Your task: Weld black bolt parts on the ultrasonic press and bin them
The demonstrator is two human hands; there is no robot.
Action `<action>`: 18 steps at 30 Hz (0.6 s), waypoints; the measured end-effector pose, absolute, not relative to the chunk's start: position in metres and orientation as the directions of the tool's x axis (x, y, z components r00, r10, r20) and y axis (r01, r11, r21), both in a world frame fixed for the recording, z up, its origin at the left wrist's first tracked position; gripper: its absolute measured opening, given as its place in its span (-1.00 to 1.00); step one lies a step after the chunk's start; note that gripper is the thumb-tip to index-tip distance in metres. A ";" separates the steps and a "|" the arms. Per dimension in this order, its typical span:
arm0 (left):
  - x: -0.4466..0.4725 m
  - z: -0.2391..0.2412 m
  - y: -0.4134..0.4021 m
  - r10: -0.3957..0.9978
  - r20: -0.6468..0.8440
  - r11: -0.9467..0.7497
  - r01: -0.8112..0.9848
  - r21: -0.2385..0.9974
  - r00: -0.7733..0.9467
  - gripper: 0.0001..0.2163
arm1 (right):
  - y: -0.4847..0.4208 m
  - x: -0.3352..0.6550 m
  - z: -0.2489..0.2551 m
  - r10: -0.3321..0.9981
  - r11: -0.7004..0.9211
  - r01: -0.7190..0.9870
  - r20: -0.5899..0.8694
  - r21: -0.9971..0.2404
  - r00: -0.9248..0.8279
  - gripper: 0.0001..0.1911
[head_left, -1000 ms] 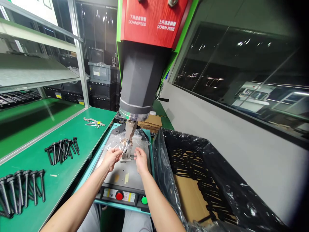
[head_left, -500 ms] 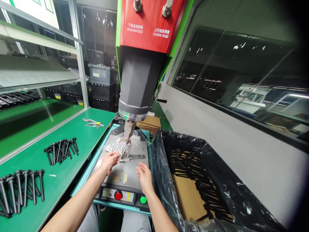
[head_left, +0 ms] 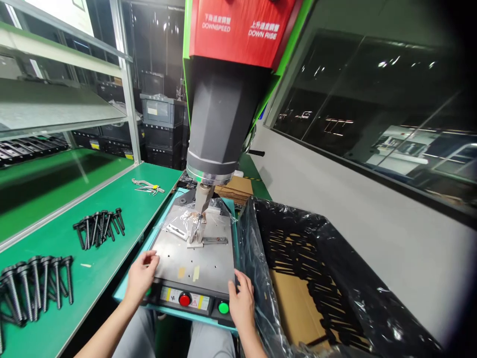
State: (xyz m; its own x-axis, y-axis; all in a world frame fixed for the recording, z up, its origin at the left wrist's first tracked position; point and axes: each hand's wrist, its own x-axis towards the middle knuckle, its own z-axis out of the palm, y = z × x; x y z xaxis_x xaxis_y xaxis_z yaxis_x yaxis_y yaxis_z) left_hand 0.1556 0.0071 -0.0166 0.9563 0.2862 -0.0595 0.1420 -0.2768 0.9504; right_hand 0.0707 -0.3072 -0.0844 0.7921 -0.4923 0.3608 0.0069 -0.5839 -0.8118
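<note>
My left hand rests at the front left corner of the press's steel base plate, fingers apart and holding nothing. At the front right corner my right hand lies with fingers stretched along the edge, its thumb beside the green button. Between the hands sits a red button on the front panel. Above the plate, the press's metal horn points down at a small fixture. Whatever sits under its tip is too small to make out. Clear plastic film lies around the fixture.
Black screw-shaped parts lie in two groups on the green bench at left, with pliers farther back. On the right, a carton lined with black plastic holds many black parts. Crates are stacked behind.
Both hands have drawn back from around the fixture to the base's front corners, the left moving left and down, the right moving right and down. The view has shifted slightly.
</note>
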 end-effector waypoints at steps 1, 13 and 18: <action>0.150 -0.028 0.019 0.317 0.015 -0.379 0.112 0.919 0.948 -0.53 | -0.309 0.061 -0.093 -0.478 -0.632 -0.012 0.377 -0.775 0.793 -0.53; 0.125 -0.104 0.071 0.108 0.105 -0.567 -0.025 0.823 0.989 -0.34 | -0.320 0.018 -0.148 -0.329 -0.647 -0.102 0.156 -0.755 0.931 -0.30; 0.128 -0.106 0.081 0.029 0.097 -0.556 -0.064 0.828 0.995 -0.35 | -0.321 0.017 -0.149 -0.331 -0.631 -0.109 0.140 -0.768 0.933 -0.30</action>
